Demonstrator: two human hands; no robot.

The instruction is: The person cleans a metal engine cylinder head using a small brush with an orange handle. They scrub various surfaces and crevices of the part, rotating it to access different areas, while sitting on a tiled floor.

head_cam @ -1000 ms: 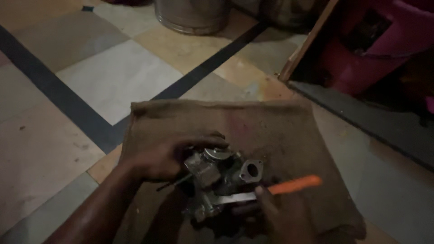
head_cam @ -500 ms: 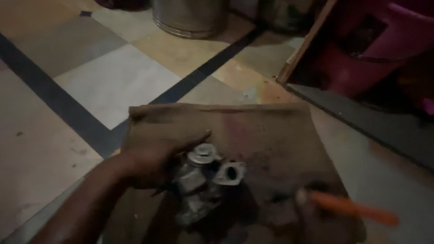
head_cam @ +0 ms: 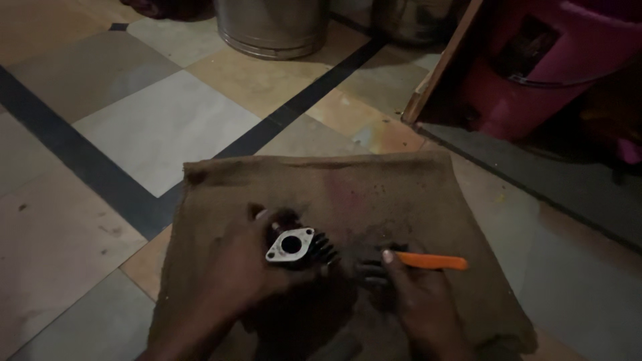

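A dark metal engine part [head_cam: 294, 251] with cooling fins and a pale flanged port on top rests on a brown burlap sack [head_cam: 401, 194] spread on the floor. My left hand [head_cam: 244, 271] wraps around its left side and holds it. My right hand [head_cam: 418, 304] lies just right of the part, fingers closed on an orange-handled tool [head_cam: 431, 262] that points to the right over the sack. The tool's tip is hidden under my fingers.
Tiled floor with dark stripes [head_cam: 100, 180] surrounds the sack. A metal bucket [head_cam: 274, 27] stands at the back, a second metal vessel [head_cam: 411, 20] beside it. A wooden board [head_cam: 438, 63] leans by a red plastic container [head_cam: 555, 67] at the right.
The engine part has been turned so its flanged port faces up. My right hand with the orange tool has swung out to the right and come back close beside the part.
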